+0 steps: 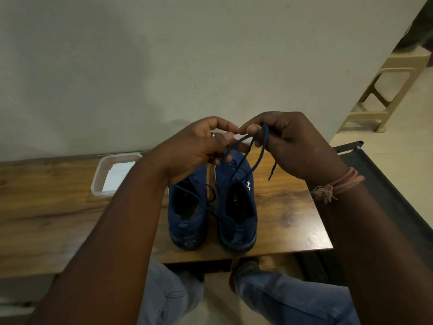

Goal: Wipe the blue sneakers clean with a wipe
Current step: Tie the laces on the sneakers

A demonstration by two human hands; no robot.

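Both hands are up over the toes of the blue sneakers (212, 207), working the lace of the right-hand shoe. The right hand (290, 146) has a loop of dark blue shoelace (260, 156) pinched in its grip, and the left hand (194, 148) looks to be pinching the other strand, though its fingertips are partly hidden.

The pair sits heels toward the person on the tabletop (288, 207), right below the hands. The tub of wipes (112, 174) is down-left of the left grip.

If I were doing it, I'd keep the lace taut, tuck it clear of the upper, then grab a wipe.
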